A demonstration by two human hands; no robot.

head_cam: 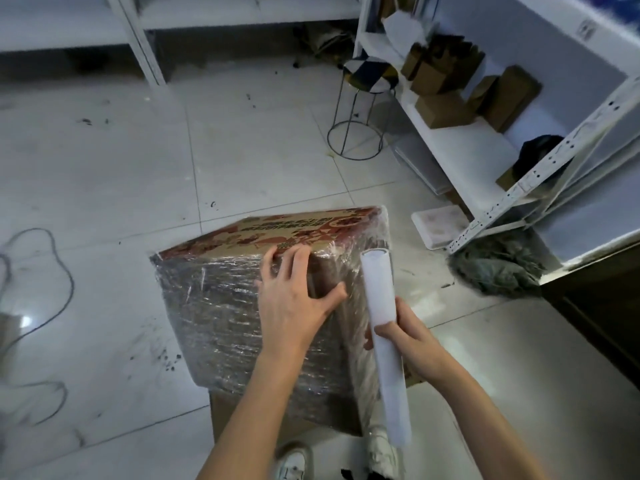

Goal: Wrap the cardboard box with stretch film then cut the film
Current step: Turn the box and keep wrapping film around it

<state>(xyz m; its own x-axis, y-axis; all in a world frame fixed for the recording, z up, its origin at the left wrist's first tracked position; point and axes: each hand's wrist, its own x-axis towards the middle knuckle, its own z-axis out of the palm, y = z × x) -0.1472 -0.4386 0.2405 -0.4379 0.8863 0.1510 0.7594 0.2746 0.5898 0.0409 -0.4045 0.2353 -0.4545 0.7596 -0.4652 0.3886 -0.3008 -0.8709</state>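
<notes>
The cardboard box (221,306) stands in the middle of the floor, its sides covered in shiny stretch film and its printed red-and-tan top bare. My left hand (294,299) lies flat with spread fingers on the filmed near side, close to the top edge. My right hand (412,337) grips the white film roll (382,327), which stands nearly upright beside the box's right corner. A sheet of film runs from the roll onto that corner.
A wire-legged stool (363,98) stands behind the box. White metal shelving (519,188) with small cartons fills the right, with a grey mop head (498,268) and a white tray (440,225) at its foot. A cable (65,271) loops on the floor at left. My shoes (294,462) are below.
</notes>
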